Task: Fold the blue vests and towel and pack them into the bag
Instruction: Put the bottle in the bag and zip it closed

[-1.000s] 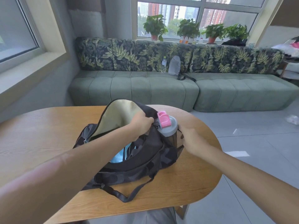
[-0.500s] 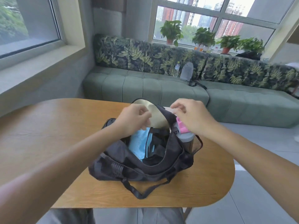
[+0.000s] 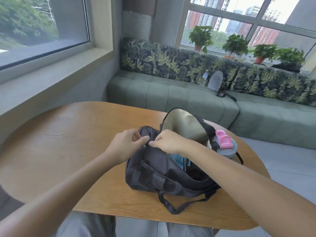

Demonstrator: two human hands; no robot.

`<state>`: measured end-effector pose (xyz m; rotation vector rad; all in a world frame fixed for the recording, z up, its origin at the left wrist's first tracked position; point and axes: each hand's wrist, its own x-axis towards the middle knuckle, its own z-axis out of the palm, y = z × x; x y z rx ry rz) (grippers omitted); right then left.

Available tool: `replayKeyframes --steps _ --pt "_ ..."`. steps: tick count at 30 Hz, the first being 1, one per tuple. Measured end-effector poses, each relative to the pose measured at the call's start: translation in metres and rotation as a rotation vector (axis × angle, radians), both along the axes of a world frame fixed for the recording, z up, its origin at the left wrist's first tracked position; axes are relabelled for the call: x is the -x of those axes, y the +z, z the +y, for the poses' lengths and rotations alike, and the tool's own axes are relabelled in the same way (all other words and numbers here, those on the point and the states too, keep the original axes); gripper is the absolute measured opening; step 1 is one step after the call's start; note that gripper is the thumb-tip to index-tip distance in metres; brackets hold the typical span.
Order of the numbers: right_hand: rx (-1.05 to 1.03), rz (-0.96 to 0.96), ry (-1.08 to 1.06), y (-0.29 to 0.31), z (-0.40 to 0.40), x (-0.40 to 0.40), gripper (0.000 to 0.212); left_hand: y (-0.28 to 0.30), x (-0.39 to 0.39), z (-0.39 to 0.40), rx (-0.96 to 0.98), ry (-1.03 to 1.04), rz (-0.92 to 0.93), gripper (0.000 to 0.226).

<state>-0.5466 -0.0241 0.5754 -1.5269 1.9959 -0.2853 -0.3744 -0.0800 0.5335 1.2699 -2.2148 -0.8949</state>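
A black bag (image 3: pixel 153 175) lies on the wooden table (image 3: pixel 68 142), its beige-lined flap (image 3: pixel 184 124) standing open. Blue fabric (image 3: pixel 177 159) shows inside the opening, mostly hidden under my right forearm. My left hand (image 3: pixel 126 144) pinches the bag's edge at its left end, by a small metal ring. My right hand (image 3: pixel 167 142) pinches the same edge right beside it, fingertips nearly touching the left hand's. A bottle with a grey lid and pink cap (image 3: pixel 224 144) stands in the bag's right side pocket.
A green sofa (image 3: pixel 188 98) with leaf-patterned cushions runs behind the table, holding a grey pouch (image 3: pixel 215 81) and a clear bottle (image 3: pixel 204 77). Potted plants (image 3: pixel 201 37) line the window sill. The bag's strap (image 3: pixel 172 207) trails toward the table's near edge.
Both hands have moved from the flap and the bottle to the bag's left end, where they now pinch its edge together. The view has swung left.
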Motion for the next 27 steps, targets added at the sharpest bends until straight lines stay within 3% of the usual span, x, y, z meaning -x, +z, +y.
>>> replayKeyframes --steps 6,8,10,13,19,27 --pt "0.087 -0.166 -0.098 -0.007 -0.005 -0.006 0.047 -0.005 0.003 -0.004 -0.115 -0.025 0.073 0.028" --pt "0.108 -0.185 -0.094 -0.006 -0.002 -0.006 0.034 -0.007 0.001 -0.006 -0.111 -0.015 0.084 0.027" --pt "0.145 -0.125 -0.075 -0.004 -0.002 -0.005 0.031 -0.008 -0.001 -0.006 -0.067 0.013 0.086 0.029" --pt "0.17 0.006 -0.047 0.005 -0.001 0.0 0.044 -0.004 -0.005 -0.008 0.007 0.066 0.093 0.033" --pt "0.17 0.163 -0.092 0.034 0.008 0.035 0.026 0.0 -0.021 -0.019 0.087 0.119 0.077 0.029" --pt "0.112 0.356 -0.151 0.062 0.049 0.085 0.023 0.001 -0.03 -0.03 0.144 0.192 0.006 0.028"
